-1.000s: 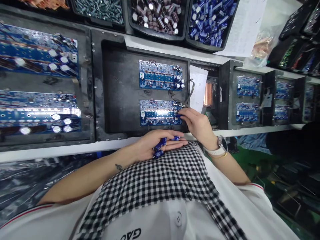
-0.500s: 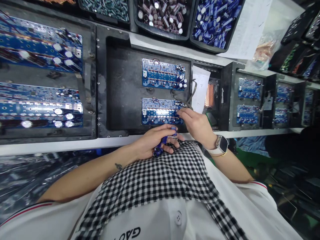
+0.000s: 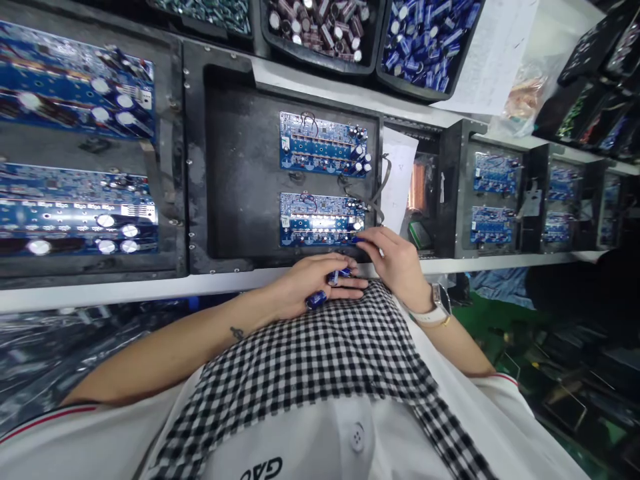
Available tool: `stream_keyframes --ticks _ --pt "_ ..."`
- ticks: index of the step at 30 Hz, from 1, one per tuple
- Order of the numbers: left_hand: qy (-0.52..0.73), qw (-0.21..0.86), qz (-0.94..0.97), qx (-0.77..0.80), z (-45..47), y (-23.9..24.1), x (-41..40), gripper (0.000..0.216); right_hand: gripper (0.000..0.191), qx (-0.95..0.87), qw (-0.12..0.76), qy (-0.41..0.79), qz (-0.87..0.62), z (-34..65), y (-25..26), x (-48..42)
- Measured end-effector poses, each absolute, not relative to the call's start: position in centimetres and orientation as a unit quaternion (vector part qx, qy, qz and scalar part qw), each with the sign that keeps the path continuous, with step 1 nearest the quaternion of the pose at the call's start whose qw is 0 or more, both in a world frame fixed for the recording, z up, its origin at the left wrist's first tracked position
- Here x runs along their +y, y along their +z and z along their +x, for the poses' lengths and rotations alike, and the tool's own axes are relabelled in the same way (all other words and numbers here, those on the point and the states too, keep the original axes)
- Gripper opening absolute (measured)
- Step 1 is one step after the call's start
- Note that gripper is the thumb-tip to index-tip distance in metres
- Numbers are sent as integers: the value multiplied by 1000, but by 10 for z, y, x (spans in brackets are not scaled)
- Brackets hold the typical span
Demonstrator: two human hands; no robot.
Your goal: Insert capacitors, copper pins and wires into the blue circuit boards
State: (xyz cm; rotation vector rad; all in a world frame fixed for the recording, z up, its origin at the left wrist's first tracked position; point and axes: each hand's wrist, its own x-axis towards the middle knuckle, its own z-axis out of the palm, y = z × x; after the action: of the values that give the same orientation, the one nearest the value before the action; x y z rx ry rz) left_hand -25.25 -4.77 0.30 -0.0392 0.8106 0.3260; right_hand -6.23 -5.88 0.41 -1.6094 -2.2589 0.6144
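Observation:
My left hand (image 3: pixel 307 283) rests against my checked apron, fingers curled around several blue capacitors (image 3: pixel 320 295). My right hand (image 3: pixel 397 257), with a watch on the wrist, reaches to the right end of the near blue circuit board (image 3: pixel 320 220) and pinches a blue capacitor against the board's lower right corner. A second blue board (image 3: pixel 323 143) lies just beyond it in the same black carrier tray (image 3: pixel 235 173).
Bins of blue (image 3: pixel 425 37), dark red (image 3: pixel 315 23) and grey-green (image 3: pixel 210 10) capacitors line the back. More trays with blue boards sit at left (image 3: pixel 75 173) and right (image 3: pixel 493 197). Papers (image 3: pixel 493 53), a copper coil (image 3: pixel 417 187) and a bag are at right.
My right hand has drawn slightly down and back along the near board's right end. My left hand has closed more tightly over the capacitors and stayed against the apron.

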Motion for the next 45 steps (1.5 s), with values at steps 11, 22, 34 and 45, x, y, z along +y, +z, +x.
stream_keyframes --ticks 11,22,34,45 --pt "124 904 48 405 -258 -5 -47 19 31 -859 26 125 -496 -53 -10 -59" --pt "153 899 75 402 -256 -1 -45 16 39 -819 163 239 -496 -66 33 -77" --pt "134 894 -18 427 -247 9 -56 19 22 -772 143 130 -606 -45 -11 -55" --pt "198 887 119 400 -245 38 34 13 22 -826 48 8 -562 -49 -17 -52"
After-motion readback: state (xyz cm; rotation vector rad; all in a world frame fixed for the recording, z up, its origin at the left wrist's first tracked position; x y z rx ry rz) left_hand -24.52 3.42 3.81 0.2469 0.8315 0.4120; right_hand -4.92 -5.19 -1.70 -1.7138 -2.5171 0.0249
